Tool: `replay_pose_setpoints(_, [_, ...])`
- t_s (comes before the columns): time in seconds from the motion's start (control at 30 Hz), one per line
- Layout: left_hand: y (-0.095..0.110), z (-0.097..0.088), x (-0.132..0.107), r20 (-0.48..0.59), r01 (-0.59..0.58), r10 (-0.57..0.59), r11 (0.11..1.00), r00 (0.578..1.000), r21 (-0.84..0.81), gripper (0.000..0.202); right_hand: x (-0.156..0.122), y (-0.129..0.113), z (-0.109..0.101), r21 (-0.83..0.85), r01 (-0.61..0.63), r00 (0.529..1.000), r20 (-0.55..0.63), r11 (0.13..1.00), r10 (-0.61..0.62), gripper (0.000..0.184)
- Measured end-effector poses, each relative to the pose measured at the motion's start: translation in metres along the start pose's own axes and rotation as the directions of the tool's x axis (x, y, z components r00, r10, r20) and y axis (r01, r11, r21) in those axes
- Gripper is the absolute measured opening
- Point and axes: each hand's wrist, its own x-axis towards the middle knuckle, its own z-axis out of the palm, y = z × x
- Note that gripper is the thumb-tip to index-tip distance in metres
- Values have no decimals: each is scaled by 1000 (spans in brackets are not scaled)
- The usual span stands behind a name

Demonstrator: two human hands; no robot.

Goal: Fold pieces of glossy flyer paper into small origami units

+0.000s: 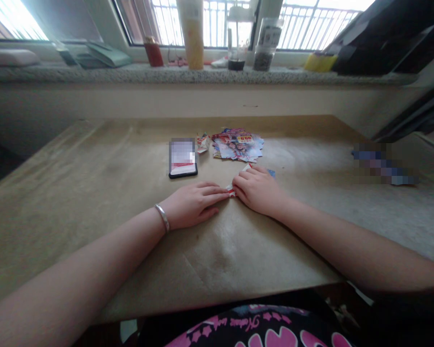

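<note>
A small piece of printed paper [231, 192], white with red, lies on the table between my hands. My right hand [259, 191] covers most of it, fingers curled and pressed down on it. Stretched out low over the tabletop, my left hand [195, 204] touches the paper's near left end with its fingertips. A bluish corner [271, 173] shows beyond the right knuckles; whether it belongs to the same paper is hidden. Farther back lies a fanned pile of colourful printed sheets [237, 145], with a crumpled or folded paper piece [203, 143] at its left.
A phone [183, 159] with a lit, blurred screen lies left of the pile. The beige-covered table [130, 140] reaches the wall below the window. Bottles and jars [194, 43] line the stone sill [108, 74]. A blurred dark item [383, 166] sits far right.
</note>
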Motion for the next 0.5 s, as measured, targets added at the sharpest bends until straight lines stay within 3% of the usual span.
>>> replay_pose_setpoints(0.23, [-2,1,-2,-9,0,0,1000,1000,8,39,5,13,7,244,-33,997,78,969,15,17])
replay_pose_setpoints(0.5, [-2,2,-2,-12,-24,25,997,1000,70,37,6,19,12,297,-48,998,55,954,33,17])
